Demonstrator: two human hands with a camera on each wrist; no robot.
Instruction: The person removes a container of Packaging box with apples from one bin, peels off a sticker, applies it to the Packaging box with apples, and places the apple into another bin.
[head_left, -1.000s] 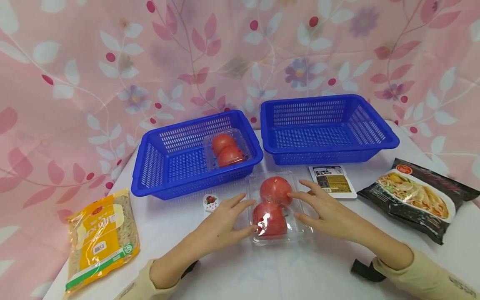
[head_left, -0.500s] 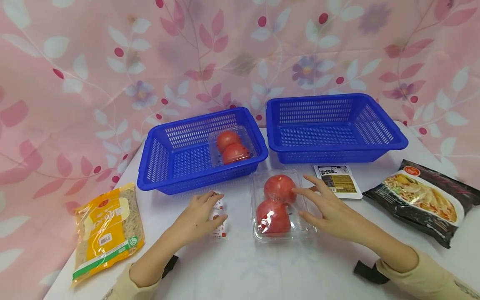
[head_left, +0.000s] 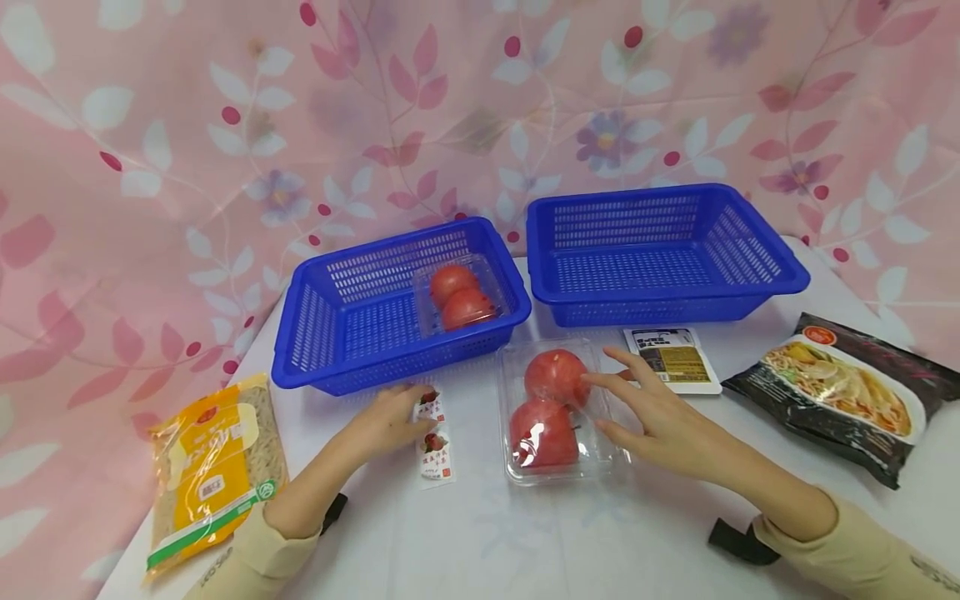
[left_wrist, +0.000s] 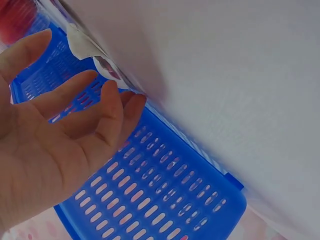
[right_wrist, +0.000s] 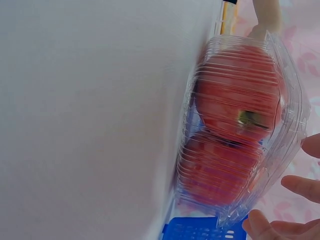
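Observation:
A clear plastic clamshell box (head_left: 597, 462) with two red tomatoes (head_left: 543, 435) stands mid-table in the head view. The right hand (head_left: 663, 421) is at the box's right side, fingers spread and slightly bent. In the right wrist view, its fingertips (right_wrist: 257, 220) are close to the box's rim; contact is hard to tell. A strip of white labels with fruit pictures (head_left: 433, 454) lies left of the box. The left hand (head_left: 382, 425) is at the strip's left edge. The left wrist view shows its fingers (left_wrist: 107, 107) loosely bent, with nothing gripped.
Two blue baskets (head_left: 311, 377) (head_left: 660, 312) stand behind; the left one holds another tomato box (head_left: 427, 304). A yellow food bag (head_left: 217, 475) lies at left. A white-and-black packet (head_left: 678, 367) and a black noodle bag (head_left: 840, 387) lie at right.
The left hand has moved left, away from the tomato box to the label strip, then slightly further left, uncovering more labels. The right hand has stayed beside the box.

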